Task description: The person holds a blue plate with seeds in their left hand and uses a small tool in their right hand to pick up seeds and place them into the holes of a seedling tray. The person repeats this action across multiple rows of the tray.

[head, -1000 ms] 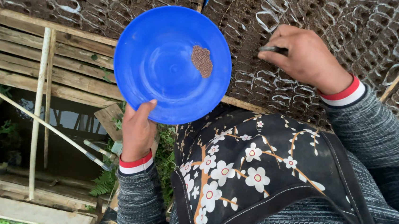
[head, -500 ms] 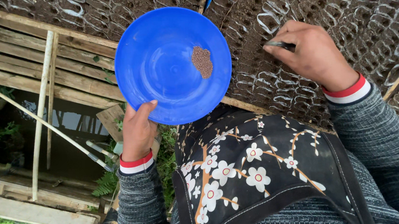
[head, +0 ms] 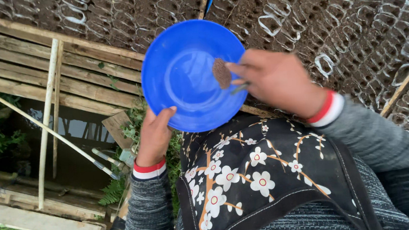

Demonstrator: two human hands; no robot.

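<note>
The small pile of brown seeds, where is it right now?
In the head view the brown seeds lie on the right side of the blue plate, just left of the right hand's fingertips; the left hand grips the plate's lower rim.

Wooden plank bench carrying soil-filled seedling trays. Two pale poles lie across the planks

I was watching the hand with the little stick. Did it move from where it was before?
Yes. The right hand left the soil tray and moved leftward over the blue plate, its fingers now beside the brown seed pile.
</note>
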